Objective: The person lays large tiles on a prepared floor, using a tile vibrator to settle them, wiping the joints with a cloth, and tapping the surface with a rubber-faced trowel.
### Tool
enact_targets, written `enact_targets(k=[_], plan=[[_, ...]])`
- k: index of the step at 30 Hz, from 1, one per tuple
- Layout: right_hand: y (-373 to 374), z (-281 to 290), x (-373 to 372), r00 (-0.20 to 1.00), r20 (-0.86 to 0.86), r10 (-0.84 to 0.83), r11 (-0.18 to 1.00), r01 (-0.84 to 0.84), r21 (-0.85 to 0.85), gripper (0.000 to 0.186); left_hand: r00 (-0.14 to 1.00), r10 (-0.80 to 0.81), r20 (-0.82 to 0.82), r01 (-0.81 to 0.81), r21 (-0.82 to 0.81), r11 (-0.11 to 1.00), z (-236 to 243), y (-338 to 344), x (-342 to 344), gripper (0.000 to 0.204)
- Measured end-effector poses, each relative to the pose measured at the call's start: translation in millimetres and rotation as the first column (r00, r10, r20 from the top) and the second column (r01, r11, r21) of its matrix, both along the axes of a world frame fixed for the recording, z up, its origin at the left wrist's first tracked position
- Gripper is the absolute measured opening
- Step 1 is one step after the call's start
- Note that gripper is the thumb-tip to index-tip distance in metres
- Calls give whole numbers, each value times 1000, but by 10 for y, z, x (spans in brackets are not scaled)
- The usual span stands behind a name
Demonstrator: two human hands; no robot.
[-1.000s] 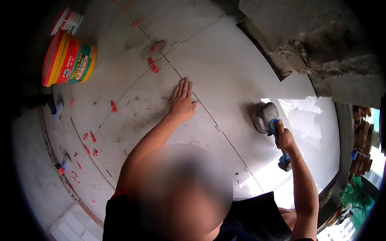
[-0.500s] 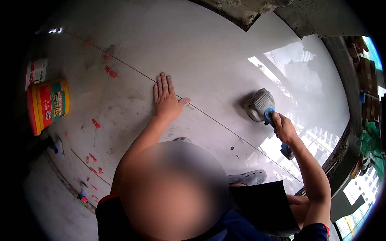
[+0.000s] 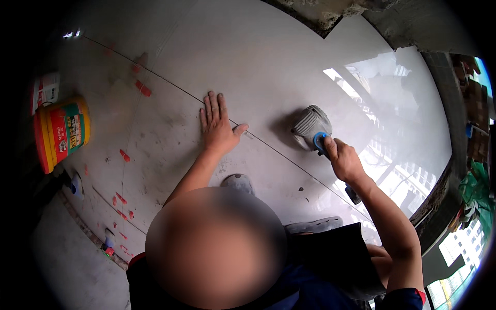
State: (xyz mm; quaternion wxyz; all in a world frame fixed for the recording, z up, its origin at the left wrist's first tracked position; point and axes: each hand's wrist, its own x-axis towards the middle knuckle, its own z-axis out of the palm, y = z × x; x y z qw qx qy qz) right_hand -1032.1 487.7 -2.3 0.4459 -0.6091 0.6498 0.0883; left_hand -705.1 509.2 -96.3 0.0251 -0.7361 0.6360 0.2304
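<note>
My left hand point(image 3: 219, 135) lies flat with its fingers spread on the pale floor tile point(image 3: 253, 57), beside and partly over the thin dark joint point(image 3: 289, 161). To its right, my right hand point(image 3: 345, 159) is wrapped round the handle of a handheld tile vibrator point(image 3: 311, 124). The tool has a grey ribbed round head and a blue ring by the handle. Its head is over the glossy tile beyond the joint; whether its underside touches the tile is hidden. A dark block at the handle's lower end shows below my wrist.
Red wedge clips point(image 3: 143, 88) dot the joints on the left. A yellow and red bucket point(image 3: 64, 132) stands at far left. My grey shoes point(image 3: 237, 182) are on the tiles below my hands. Rough concrete point(image 3: 413, 26) borders the tiles at upper right; green sheeting point(image 3: 476, 188) hangs at far right.
My right hand has moved the tile vibrator leftward, closer to my left hand, and its head has turned. My left hand stays at nearly the same spot on the joint.
</note>
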Motion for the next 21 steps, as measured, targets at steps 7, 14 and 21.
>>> enact_targets(k=[7,14,21], plan=[[-136,74,27,951,208,-230,960,186,210,78,996,-55,65,46,123,991,183,-304,9,113],[-287,22,-639,985,74,-153,986,148,77,74,915,-398,-69,403,100,910,128,-446,-775,129],[63,3,-1451,999,38,-39,989,33,143,67,879,-471,-81,477,209,854,152,-292,-1091,141]])
